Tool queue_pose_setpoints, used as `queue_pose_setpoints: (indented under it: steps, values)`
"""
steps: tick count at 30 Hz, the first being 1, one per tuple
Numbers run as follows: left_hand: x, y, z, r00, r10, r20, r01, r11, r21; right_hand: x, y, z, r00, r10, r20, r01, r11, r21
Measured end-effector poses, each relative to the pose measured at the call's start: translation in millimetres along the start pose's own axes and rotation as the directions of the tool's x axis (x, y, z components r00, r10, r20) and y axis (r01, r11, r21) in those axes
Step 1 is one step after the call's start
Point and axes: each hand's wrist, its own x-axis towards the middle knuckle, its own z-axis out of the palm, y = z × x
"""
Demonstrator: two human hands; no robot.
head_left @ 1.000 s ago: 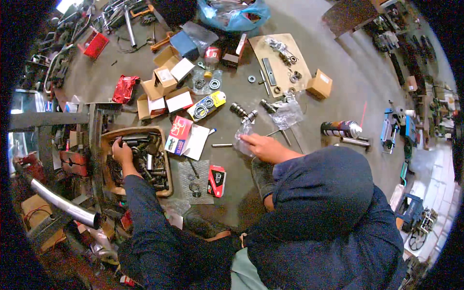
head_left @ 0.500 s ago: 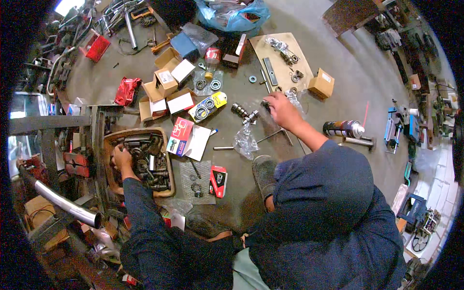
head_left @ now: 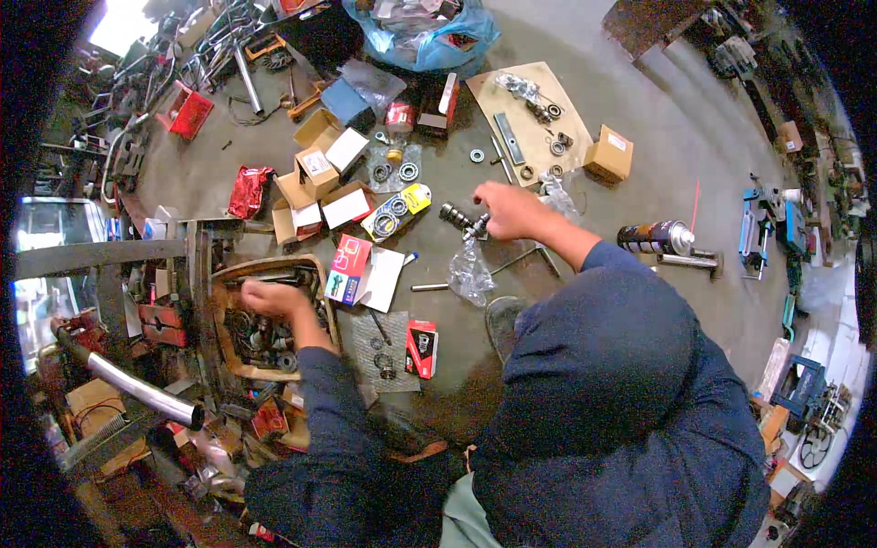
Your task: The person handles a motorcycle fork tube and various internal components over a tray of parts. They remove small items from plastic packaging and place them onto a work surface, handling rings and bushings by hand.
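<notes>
My left hand (head_left: 277,300) is raised over a tan tub (head_left: 225,345) of dark, greasy metal parts. Its fingers are curled, and what they hold, if anything, is hidden. On the floor ahead, my right hand (head_left: 513,212) reaches down with bent fingers beside a small camshaft-like metal part (head_left: 454,216). Its fingertips are hidden at the part's right end, so what they pinch cannot be made out. Just below lies a crumpled clear plastic bag (head_left: 471,272). A yellow-and-blue bearing pack (head_left: 396,210) rests to the left of these pieces.
Opened cardboard boxes (head_left: 317,167) and a red packet (head_left: 249,192) stand beyond the tub. A tan board (head_left: 539,100) carries bearings and small parts. A spray can (head_left: 654,238) lies at right, near a small carton (head_left: 609,155). A steel pipe (head_left: 146,393) juts out at left.
My left hand has lifted from among the parts in the tub and moved right. My right hand has shifted left to the camshaft-like part. The whole view has moved slightly.
</notes>
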Motion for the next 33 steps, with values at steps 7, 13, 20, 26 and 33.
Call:
queue_pose_setpoints:
  steps: [7,13,20,26,33]
  values:
    - [-121,133,22,0.737,0.212,0.641,-0.147,0.977,-0.154,-2,2,19,0.981,-0.048,0.186,0.079,0.983,-0.164]
    - [-166,149,25,0.307,0.313,0.899,-0.181,0.946,-0.267,-17,12,29,0.989,-0.043,0.142,0.049,0.998,-0.043]
    - [-192,149,28,-0.051,0.381,0.923,-0.398,0.84,-0.369,-48,17,34,0.992,0.094,-0.089,-0.07,0.968,0.243]
    - [-211,141,49,-0.185,0.493,0.85,-0.598,0.63,-0.496,-75,-11,0,0.916,0.161,0.368,-0.4,0.448,0.799]
    - [-228,139,68,-0.224,0.392,0.892,-0.615,0.653,-0.441,-120,5,36,0.748,-0.168,0.642,-0.661,-0.282,0.696]
